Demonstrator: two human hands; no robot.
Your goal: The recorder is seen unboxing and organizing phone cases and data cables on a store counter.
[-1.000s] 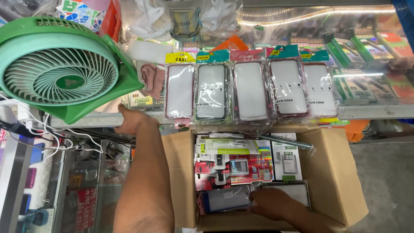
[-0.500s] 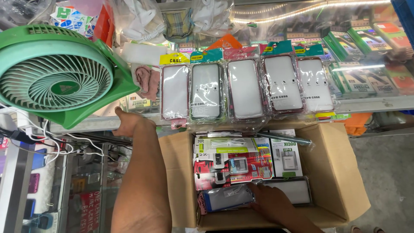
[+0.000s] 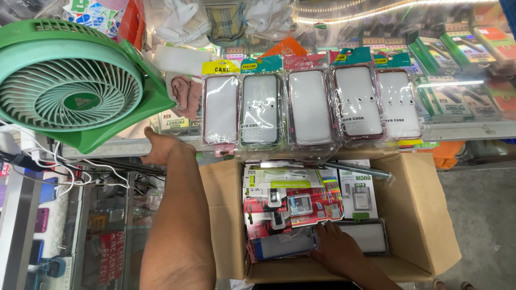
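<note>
The right hand point(image 3: 336, 248) is laid inside the near part of an open cardboard box point(image 3: 424, 215), its fingers flat on a dark packet point(image 3: 285, 244), touching but not closed around it. The left hand point(image 3: 161, 147) is stretched far-left to the counter point(image 3: 462, 130) edge, below a green fan point(image 3: 70, 86); its grip cannot be told. Packaged phone cases point(image 3: 309, 107) are ranged beyond the box.

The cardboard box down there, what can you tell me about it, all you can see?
The cardboard box is plain brown and open at the top, its flaps spread outward. It sits low, below a counter edge where a row of wrapped phone cases hangs. Inside lie flat packets: red blister packs, a white charger pack and dark flat packages. The right hand reaches inside onto those; the left hand is outside, at the counter.
</note>
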